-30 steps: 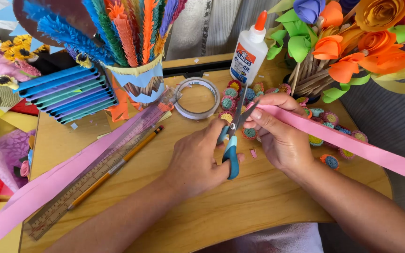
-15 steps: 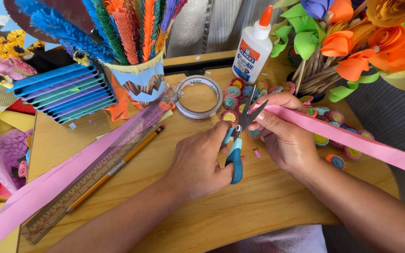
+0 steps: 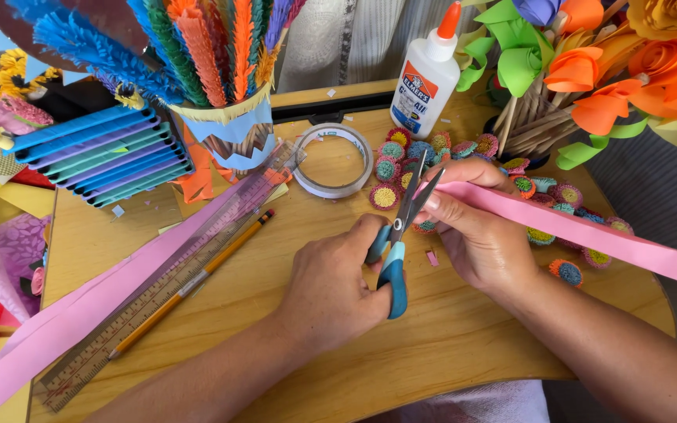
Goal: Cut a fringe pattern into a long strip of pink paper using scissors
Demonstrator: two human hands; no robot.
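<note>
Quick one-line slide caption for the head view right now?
Left hand works blue-handled scissors at the end of a pink paper strip held by the right hand over a wooden table.

Both forearms enter from the lower edge of the frame, bare to the wrist, with no sleeve, watch or bracelet showing; the left hand [image 3: 331,290] sits at lower centre, the right hand [image 3: 483,243] just right of centre; no rings show on the fingers [image 3: 440,205]; the nails are short and unpainted; at the bottom edge a strip of pale pinkish clothing shows.
</note>
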